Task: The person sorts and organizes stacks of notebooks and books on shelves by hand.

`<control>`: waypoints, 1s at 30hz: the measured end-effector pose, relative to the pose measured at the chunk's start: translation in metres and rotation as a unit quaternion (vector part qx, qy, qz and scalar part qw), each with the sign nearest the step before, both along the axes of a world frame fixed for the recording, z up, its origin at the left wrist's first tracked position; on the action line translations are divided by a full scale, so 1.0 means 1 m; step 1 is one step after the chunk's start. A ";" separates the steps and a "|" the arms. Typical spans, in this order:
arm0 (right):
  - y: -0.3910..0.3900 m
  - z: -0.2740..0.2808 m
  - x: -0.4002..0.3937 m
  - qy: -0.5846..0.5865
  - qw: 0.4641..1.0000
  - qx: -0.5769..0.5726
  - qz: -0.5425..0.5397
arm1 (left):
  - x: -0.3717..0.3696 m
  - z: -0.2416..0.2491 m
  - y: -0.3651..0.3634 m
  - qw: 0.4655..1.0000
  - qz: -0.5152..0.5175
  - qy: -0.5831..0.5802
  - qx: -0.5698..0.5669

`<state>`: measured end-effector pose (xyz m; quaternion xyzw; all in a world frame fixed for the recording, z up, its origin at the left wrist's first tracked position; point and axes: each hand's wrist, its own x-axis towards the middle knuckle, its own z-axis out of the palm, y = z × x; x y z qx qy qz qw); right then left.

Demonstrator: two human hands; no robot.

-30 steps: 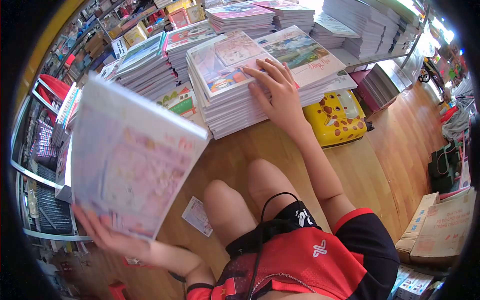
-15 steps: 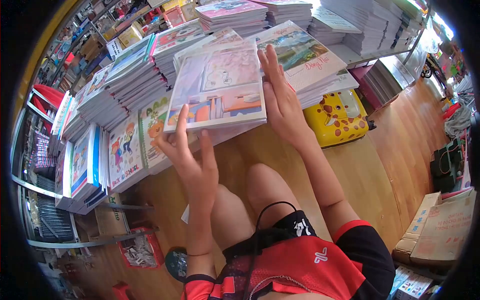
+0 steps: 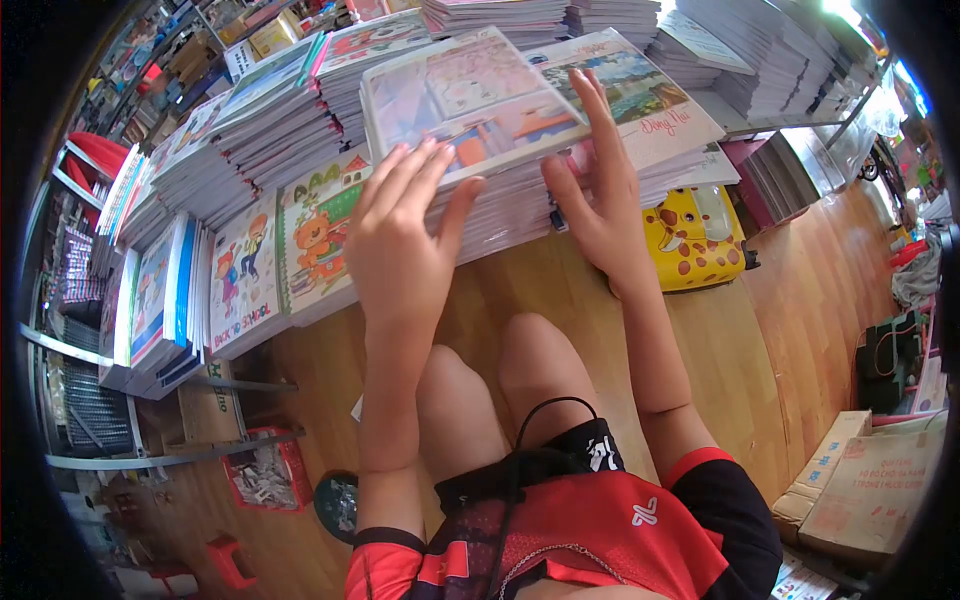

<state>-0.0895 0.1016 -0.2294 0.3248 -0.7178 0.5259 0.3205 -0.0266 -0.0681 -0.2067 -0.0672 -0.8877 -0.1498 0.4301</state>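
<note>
A notebook with a pink and lilac picture cover (image 3: 490, 95) lies on top of a stack of notebooks (image 3: 500, 215) at the front of the display. My left hand (image 3: 400, 230) rests at its front-left corner, fingers stretched over the cover and the thumb apart along the front edge. At the right side of the stack, my right hand (image 3: 600, 190) is upright with fingers extended against the edge and the thumb near the front corner. Neither hand is wrapped round anything. Right of the stack lies a notebook with a landscape cover (image 3: 660, 120).
"Back to School" notebooks (image 3: 245, 265) and a bear-cover notebook (image 3: 320, 240) lie to the left. A yellow giraffe-patterned case (image 3: 695, 240) stands on the floor at right. Cardboard boxes (image 3: 870, 490) are at lower right, a red basket (image 3: 265, 470) at lower left.
The pink-covered notebook has gone from raised and tilted between my hands to lying on the stack. My left hand has moved from under its front edge to over its corner.
</note>
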 end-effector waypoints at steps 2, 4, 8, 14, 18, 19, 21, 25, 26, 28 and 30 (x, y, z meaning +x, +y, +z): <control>-0.002 0.001 0.000 -0.001 0.999 0.023 -0.031 | -0.009 -0.001 0.000 0.999 -0.026 -0.015 0.024; -0.004 -0.002 -0.001 -0.021 0.998 0.038 -0.049 | -0.013 -0.010 -0.004 0.999 -0.034 0.003 0.010; -0.006 -0.001 -0.003 -0.041 0.996 0.042 -0.067 | 0.008 -0.023 -0.013 0.993 -0.065 0.070 0.075; -0.008 0.002 -0.002 -0.032 0.995 0.050 -0.083 | 0.112 -0.155 -0.087 0.974 0.134 0.171 0.066; -0.009 0.000 -0.004 -0.013 0.993 0.061 -0.099 | 0.192 -0.290 -0.121 0.969 0.224 -0.032 0.096; -0.010 0.001 -0.004 -0.017 0.992 0.064 -0.104 | 0.206 -0.318 -0.124 0.958 0.234 -0.085 0.142; -0.012 0.002 -0.003 -0.026 0.991 0.074 -0.110 | 0.234 -0.376 -0.130 0.919 0.255 -0.191 0.234; -0.016 0.001 -0.004 -0.025 0.989 0.090 -0.115 | 0.284 -0.505 -0.172 0.784 0.511 -0.264 0.236; -0.015 0.000 -0.004 -0.020 0.988 0.093 -0.119 | 0.296 -0.536 -0.186 0.739 0.544 -0.311 0.248; -0.016 0.002 -0.006 -0.003 0.986 0.099 -0.133 | 0.321 -0.595 -0.209 0.665 0.542 -0.429 0.282; -0.018 0.001 -0.003 -0.031 0.987 0.081 -0.132 | 0.332 -0.607 -0.224 0.634 0.396 -0.541 0.386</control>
